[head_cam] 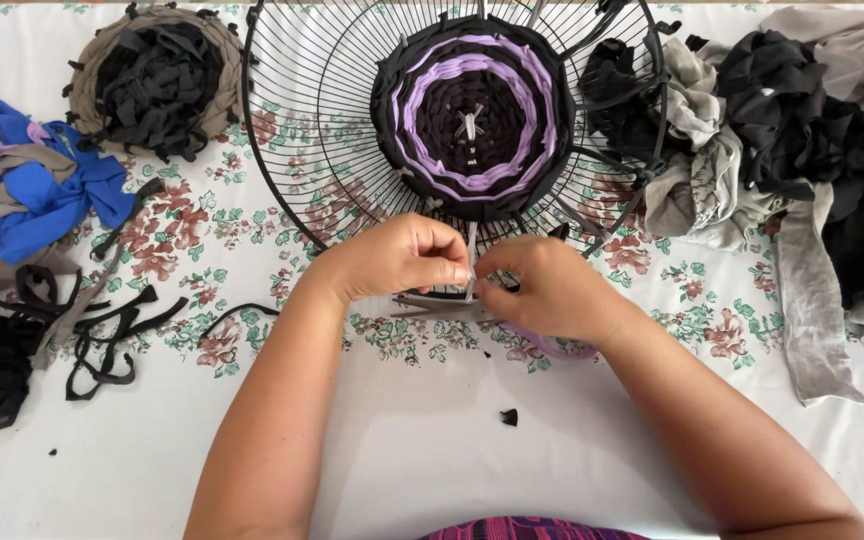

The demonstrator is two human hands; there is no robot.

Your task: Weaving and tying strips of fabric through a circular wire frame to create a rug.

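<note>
Both hands met at the near rim of the wire frame: left hand and right hand each pinched tight on a pale strip that ran straight away from the grip toward the weave

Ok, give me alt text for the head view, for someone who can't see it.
Both hands, left hand and right hand, pinch a pale fabric strip at the near rim of a round wire frame holding a black-and-purple woven circle. Fabric scraps lie on the floral tablecloth.
</note>
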